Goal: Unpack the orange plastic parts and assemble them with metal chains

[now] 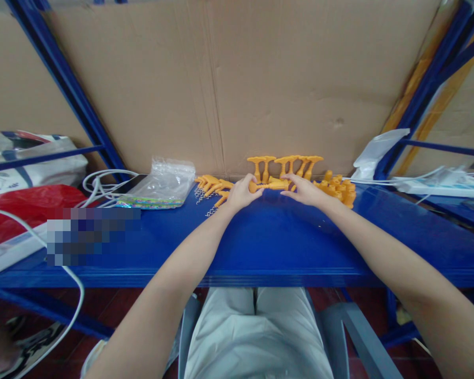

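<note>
Between my two hands lies an orange plastic piece (272, 186) with a narrow ribbed shaft, just above the far part of the blue table. Its left end sits in the curled fingers and thumb of my left hand (242, 195). My right hand (306, 191) closes around its right end with thumb and fingers. Behind them, several orange T-shaped handles (286, 159) stand against the cardboard. Left of my left hand are orange pieces (211, 184) with wavy metal spirals (199, 196). Several short orange cylindrical parts (337, 187) are grouped beside my right hand.
Clear plastic bags (168, 181) lie on the blue table (268, 242) at left, near white cables (98, 184) and a red bag (31, 208). A cardboard sheet (260, 79) closes off the back. Blue posts (422, 87) frame both sides; a white packet (375, 152) leans at right.
</note>
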The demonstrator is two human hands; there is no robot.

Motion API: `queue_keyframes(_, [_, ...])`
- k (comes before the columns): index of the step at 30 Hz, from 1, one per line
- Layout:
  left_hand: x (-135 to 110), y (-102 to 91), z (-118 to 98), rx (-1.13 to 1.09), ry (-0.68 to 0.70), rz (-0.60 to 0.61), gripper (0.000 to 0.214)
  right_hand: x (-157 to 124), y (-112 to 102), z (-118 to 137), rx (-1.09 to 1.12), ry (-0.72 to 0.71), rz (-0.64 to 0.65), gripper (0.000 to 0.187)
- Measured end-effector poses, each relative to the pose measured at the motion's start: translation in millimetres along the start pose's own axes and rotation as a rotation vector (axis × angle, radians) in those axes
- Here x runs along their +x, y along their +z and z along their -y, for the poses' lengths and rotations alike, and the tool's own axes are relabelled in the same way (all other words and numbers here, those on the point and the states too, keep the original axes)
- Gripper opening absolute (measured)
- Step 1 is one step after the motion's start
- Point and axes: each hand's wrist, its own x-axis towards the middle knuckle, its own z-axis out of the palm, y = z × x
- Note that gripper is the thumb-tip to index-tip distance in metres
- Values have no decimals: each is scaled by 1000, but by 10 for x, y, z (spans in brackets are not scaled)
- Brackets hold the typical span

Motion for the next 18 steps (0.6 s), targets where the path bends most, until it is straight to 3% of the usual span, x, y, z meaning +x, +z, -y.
queue_keyframes(11, [-6,-26,-32,6,-29,14,28,-20,-103,84,-167,-131,5,38])
queue_keyframes(18, [-21,-42,-28,25,12,9,28,-7,-121,108,-66,-11,49,41])
